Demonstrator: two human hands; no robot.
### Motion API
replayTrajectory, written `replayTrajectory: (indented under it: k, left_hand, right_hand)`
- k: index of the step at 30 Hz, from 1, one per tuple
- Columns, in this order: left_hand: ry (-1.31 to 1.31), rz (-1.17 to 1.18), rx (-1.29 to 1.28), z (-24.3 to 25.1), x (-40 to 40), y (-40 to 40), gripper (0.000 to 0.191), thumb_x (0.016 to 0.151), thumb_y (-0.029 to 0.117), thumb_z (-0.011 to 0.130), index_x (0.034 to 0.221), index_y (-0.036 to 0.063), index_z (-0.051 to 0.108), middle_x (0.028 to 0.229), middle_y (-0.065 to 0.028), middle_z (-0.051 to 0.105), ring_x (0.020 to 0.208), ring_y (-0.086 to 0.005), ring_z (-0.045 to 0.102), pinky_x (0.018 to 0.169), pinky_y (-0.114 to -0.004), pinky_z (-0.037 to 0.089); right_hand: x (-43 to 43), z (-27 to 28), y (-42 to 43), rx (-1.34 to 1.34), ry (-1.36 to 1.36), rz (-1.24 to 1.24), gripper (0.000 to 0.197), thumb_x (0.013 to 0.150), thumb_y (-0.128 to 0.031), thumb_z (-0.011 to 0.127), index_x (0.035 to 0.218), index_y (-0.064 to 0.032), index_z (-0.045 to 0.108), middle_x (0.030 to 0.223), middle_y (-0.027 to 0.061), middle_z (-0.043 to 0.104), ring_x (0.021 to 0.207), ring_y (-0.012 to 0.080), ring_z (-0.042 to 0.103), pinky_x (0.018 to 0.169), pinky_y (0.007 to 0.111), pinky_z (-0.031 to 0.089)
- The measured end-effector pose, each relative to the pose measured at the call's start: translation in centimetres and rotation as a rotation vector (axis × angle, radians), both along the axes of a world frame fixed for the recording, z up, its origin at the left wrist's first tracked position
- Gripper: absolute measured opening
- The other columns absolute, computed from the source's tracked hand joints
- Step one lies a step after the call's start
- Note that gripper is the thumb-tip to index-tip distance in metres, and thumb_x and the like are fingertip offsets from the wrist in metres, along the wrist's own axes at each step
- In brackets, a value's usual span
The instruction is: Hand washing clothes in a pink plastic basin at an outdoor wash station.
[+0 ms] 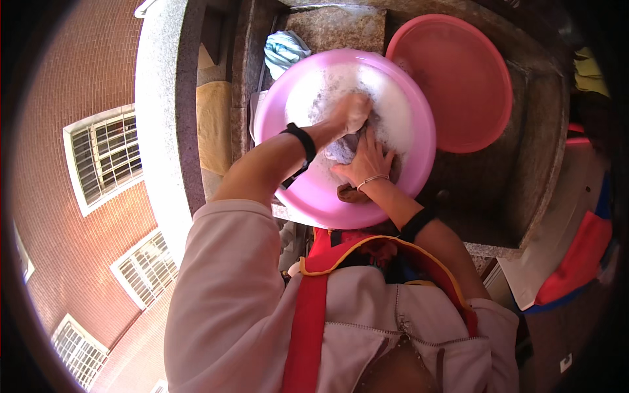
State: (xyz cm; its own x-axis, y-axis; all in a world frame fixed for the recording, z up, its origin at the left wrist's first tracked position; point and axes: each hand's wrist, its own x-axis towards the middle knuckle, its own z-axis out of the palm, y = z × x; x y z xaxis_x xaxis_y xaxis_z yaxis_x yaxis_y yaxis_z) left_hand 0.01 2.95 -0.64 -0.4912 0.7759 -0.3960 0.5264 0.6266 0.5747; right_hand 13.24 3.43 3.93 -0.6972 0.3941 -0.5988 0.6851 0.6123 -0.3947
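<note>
A pink plastic basin (344,217) of white, sudsy water stands in front of me. My left hand (353,112) is closed in a fist over the foam, gripping the upper part of a wet greyish cloth (340,150). Just below it, my right hand (368,159) lies flat on the same cloth, fingers spread and pointing away from me. Fabric with a brown part (351,193) shows by the right wrist; whether it belongs to the grey cloth I cannot tell. Suds and my hands hide much of the cloth.
The basin rests over a stone sink (533,147). A red basin (457,93) of cloudy water sits at its right. Behind on the left lies a bundled blue-and-white cloth (285,51). A pale ledge (164,98) runs along the left, with a brick wall beyond.
</note>
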Motion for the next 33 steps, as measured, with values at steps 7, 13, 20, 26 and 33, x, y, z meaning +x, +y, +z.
replayTrajectory:
  k: [7, 13, 20, 26, 33]
  left_hand:
    - [0.1, -0.212, 0.241, 8.0, 4.2, -7.6, 0.014, 0.075, 0.023, 0.06, 0.074, 0.0096, 0.058, 0.088, -0.007, 0.051, 0.094, -0.029, 0.045, 0.081, -0.044, 0.032]
    - [0.441, -0.29, 0.251, 3.7, 3.4, -3.5, 0.017, 0.078, 0.025, 0.053, 0.076, 0.01, 0.061, 0.089, -0.0078, 0.058, 0.08, -0.0282, 0.051, 0.075, -0.045, 0.035]
    - [0.042, -0.056, -0.064, 0.9, -0.2, -1.1, 0.03, 0.081, 0.028, 0.045, 0.075, 0.0039, 0.061, 0.064, -0.0144, 0.057, 0.061, -0.0315, 0.056, 0.074, -0.043, 0.041]
    - [0.091, -0.207, 0.323, 7.8, 3.6, -7.2, 0.021, 0.074, 0.027, 0.058, 0.069, 0.0076, 0.054, 0.083, -0.0093, 0.052, 0.092, -0.0261, 0.046, 0.085, -0.046, 0.032]
    - [0.286, -0.287, 0.125, 5.7, 4.8, -5.1, 0.016, 0.076, 0.024, 0.055, 0.069, 0.0107, 0.059, 0.081, -0.0074, 0.056, 0.092, -0.023, 0.05, 0.077, -0.046, 0.037]
  right_hand:
    - [0.1, -0.9, 0.7, -0.104, -0.074, 0.056, 0.093, 0.065, -0.052, 0.061, 0.135, -0.0092, 0.016, 0.134, 0.009, 0.03, 0.125, 0.0227, 0.028, 0.098, 0.054, 0.019]
    - [0.7, -1.5, -0.9, 0.126, 0.015, 0.163, 0.081, 0.068, -0.053, 0.058, 0.132, -0.0129, 0.03, 0.134, 0.009, 0.03, 0.126, 0.0253, 0.023, 0.099, 0.057, 0.014]
    - [-0.3, 0.2, 0.1, -0.058, -0.056, 0.024, 0.093, 0.06, -0.057, 0.065, 0.13, -0.0078, 0.03, 0.133, 0.0078, 0.033, 0.125, 0.0207, 0.026, 0.097, 0.052, 0.021]
    - [0.6, -1.1, 0.5, -0.118, -0.117, 0.052, 0.095, 0.06, -0.054, 0.065, 0.133, -0.0112, 0.022, 0.128, 0.0052, 0.037, 0.118, 0.0221, 0.035, 0.096, 0.045, 0.025]
    - [0.6, -2.6, -0.8, 0.148, -0.019, 0.138, 0.087, 0.066, -0.061, 0.058, 0.132, -0.0124, 0.029, 0.125, 0.0046, 0.043, 0.118, 0.0234, 0.035, 0.097, 0.049, 0.023]
